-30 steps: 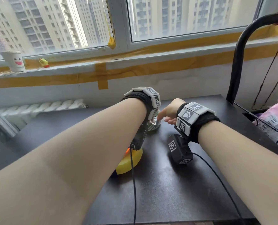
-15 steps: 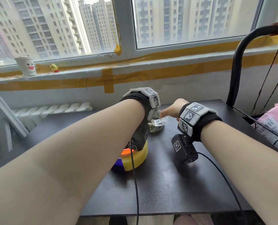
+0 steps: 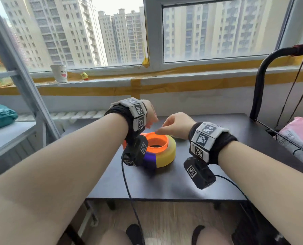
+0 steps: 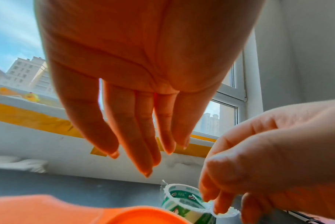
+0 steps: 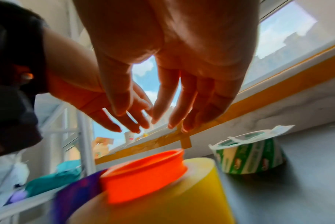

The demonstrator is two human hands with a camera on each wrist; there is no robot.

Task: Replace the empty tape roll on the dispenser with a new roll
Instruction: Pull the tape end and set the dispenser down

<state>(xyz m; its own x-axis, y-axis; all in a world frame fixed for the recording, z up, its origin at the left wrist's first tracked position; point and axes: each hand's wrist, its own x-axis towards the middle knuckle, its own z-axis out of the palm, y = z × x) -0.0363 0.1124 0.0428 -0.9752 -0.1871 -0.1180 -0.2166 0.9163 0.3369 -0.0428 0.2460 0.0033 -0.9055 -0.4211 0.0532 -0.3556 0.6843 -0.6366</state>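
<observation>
hovering with loose, released fingers, the left hand (image 3: 151,113) and right hand (image 3: 175,125) hang above the yellow tape roll (image 3: 166,153) seated on the orange dispenser (image 3: 155,142), the empty green core (image 5: 248,153) set aside on the surface (image 3: 182,183), apparently discarded.

Both hands have come off the empty tape core (image 5: 248,153), which now sits alone on the table (image 3: 182,184) at 2 o'clock of the yellow roll (image 3: 166,154). The left hand (image 3: 149,114) and right hand (image 3: 175,125) now hover with fingers loose (no grip on anything) above the orange hub (image 3: 155,142).
</observation>
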